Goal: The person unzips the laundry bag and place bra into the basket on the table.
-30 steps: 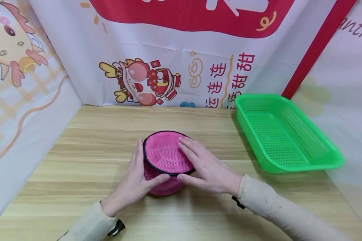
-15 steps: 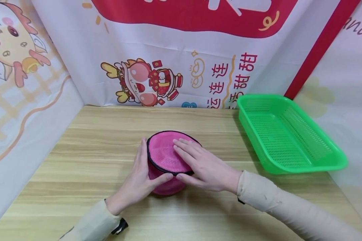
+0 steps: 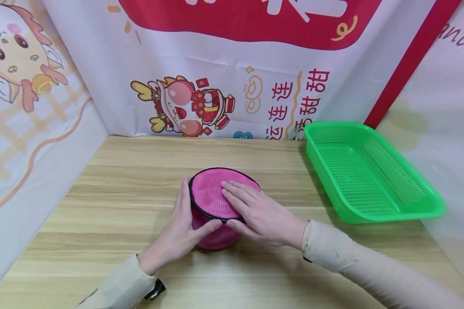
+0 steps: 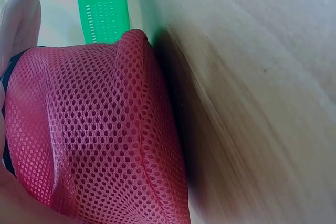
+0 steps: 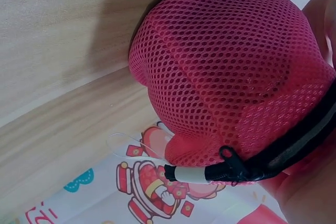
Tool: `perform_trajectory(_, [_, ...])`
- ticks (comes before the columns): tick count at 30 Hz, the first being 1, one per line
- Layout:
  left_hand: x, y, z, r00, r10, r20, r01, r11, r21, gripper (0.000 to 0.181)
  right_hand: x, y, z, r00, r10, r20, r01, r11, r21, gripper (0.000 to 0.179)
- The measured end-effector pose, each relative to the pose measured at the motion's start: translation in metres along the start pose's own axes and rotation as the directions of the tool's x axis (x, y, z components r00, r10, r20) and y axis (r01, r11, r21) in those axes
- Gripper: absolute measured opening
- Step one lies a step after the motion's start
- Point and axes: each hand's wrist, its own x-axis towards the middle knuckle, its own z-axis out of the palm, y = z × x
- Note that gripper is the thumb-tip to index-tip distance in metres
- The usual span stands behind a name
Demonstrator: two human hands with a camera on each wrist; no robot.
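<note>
A round pink mesh laundry bag (image 3: 210, 193) with a black zipped rim stands on the table in the head view. My left hand (image 3: 178, 234) lies along its left side, fingers straight and thumb across the front of the rim. On the bag's top rests my right hand (image 3: 261, 214), its fingers extended and its thumb at the front rim, close to the left thumb. The right wrist view shows a black zipper slider (image 5: 233, 166) near a white tab (image 5: 190, 174) on the rim. In the left wrist view the mesh wall (image 4: 100, 124) bulges and creases.
A green perforated plastic basket (image 3: 371, 171) sits at the table's right side. The wood-grain table (image 3: 100, 206) meets a printed cloth (image 3: 201, 51) at the back, with more printed cloth on the left and right.
The right hand has slid a little to the left over the bag's top. The bag and left hand have shifted slightly right, and the head view has turned a little.
</note>
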Motion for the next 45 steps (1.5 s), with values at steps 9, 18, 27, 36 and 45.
perform_trajectory(9, [-0.0002, 0.0006, -0.0005, 1.000, -0.011, 0.008, 0.011, 1.000, 0.003, 0.117, 0.0015, -0.0028, 0.0030, 1.000, -0.003, -0.022, 0.002, 0.999, -0.042, 0.062])
perform_trajectory(18, [-0.0001, 0.0012, 0.0001, 1.000, -0.006, 0.012, 0.006, 1.000, -0.004, 0.112, 0.0030, -0.0046, 0.0047, 0.999, 0.039, -0.030, -0.039, 0.999, -0.022, 0.062])
perform_trajectory(27, [-0.0016, 0.0026, 0.0002, 1.000, -0.009, 0.001, 0.009, 1.000, -0.017, 0.106, 0.0054, -0.0074, 0.0022, 0.991, -0.070, -0.111, 0.057, 0.992, -0.112, 0.051])
perform_trajectory(36, [-0.0004, 0.0007, -0.0001, 0.999, 0.034, -0.027, -0.034, 0.999, -0.024, 0.101, 0.0054, -0.0094, 0.0022, 0.981, -0.102, -0.162, 0.066, 0.975, -0.213, 0.056])
perform_trajectory(45, [0.0008, -0.0010, -0.0021, 0.994, 0.097, -0.054, -0.099, 0.994, -0.038, 0.087, 0.0054, -0.0085, 0.0022, 0.972, -0.088, -0.219, 0.041, 0.977, -0.208, 0.053])
